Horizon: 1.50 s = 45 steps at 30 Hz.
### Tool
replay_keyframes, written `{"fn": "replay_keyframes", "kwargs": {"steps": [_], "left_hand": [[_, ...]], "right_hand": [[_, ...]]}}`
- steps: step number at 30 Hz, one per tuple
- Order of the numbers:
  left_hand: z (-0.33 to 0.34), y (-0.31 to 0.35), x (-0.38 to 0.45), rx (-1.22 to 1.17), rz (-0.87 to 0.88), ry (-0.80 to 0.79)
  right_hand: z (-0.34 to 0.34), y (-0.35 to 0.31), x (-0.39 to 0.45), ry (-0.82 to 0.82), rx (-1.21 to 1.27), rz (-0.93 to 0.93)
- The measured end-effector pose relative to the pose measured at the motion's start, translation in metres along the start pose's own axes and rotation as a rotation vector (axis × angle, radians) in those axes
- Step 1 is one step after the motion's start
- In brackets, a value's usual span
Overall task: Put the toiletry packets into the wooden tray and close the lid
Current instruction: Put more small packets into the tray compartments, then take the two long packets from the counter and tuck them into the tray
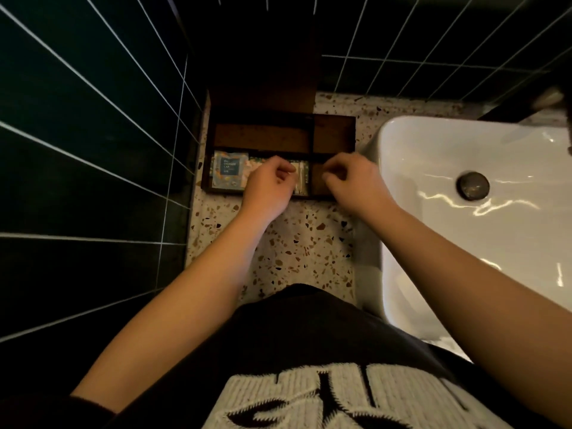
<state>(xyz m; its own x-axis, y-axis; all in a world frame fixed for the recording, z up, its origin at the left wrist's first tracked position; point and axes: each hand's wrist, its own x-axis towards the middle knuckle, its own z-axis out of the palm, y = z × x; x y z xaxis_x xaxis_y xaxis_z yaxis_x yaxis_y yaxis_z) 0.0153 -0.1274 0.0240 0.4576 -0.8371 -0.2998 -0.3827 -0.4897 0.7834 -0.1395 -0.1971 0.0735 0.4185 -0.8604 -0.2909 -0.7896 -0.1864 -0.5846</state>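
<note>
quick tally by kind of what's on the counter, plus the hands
wooden tray with lid up: 1
shower cap packet: 1
other packets, partly hidden under the left hand: at least 1
white sink: 1
hands: 2, left hand, right hand
total: at least 6

Tray (334, 131): dark wood, rectangular, divided into compartments, set on the speckled tabletop against the tiled wall. Lid (263, 72): open, standing upright at the tray's far edge. Packets: a blue shower-cap packet (229, 171) lies flat in the near-left compartment; beside it to the right, a clear packet (301, 178) is partly hidden. The far compartments show bare wood.
</note>
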Motion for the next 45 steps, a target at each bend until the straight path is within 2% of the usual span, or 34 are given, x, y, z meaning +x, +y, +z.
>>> {"fn": "replay_keyframes", "kwargs": {"steps": [7, 10, 15, 21, 27, 32, 36, 45], "left_hand": [[0.009, 0.017, -0.052, -0.245, 0.036, -0.203], [0.019, 0.027, -0.072, -0.223, 0.078, -0.300], [0.038, 0.056, -0.093, -0.180, 0.130, -0.374], [0.086, 0.096, -0.111, -0.132, 0.225, -0.390], [0.176, 0.143, -0.124, -0.099, 0.230, -0.366], [0.277, 0.208, -0.148, -0.067, 0.184, -0.290], [0.356, 0.259, -0.170, -0.056, 0.152, -0.297], [0.494, 0.371, -0.186, 0.010, 0.306, -0.411]], "right_hand": [[-0.026, 0.026, -0.077, 0.069, 0.222, 0.174], [-0.034, 0.047, -0.110, 0.111, 0.313, 0.245], [-0.045, 0.089, -0.150, 0.182, 0.407, 0.352], [-0.078, 0.147, -0.168, 0.240, 0.481, 0.414], [-0.135, 0.244, -0.170, 0.288, 0.520, 0.375], [-0.207, 0.345, -0.178, 0.211, 0.484, 0.295], [-0.264, 0.419, -0.190, 0.164, 0.454, 0.236], [-0.345, 0.554, -0.207, 0.316, 0.397, 0.403]]}}
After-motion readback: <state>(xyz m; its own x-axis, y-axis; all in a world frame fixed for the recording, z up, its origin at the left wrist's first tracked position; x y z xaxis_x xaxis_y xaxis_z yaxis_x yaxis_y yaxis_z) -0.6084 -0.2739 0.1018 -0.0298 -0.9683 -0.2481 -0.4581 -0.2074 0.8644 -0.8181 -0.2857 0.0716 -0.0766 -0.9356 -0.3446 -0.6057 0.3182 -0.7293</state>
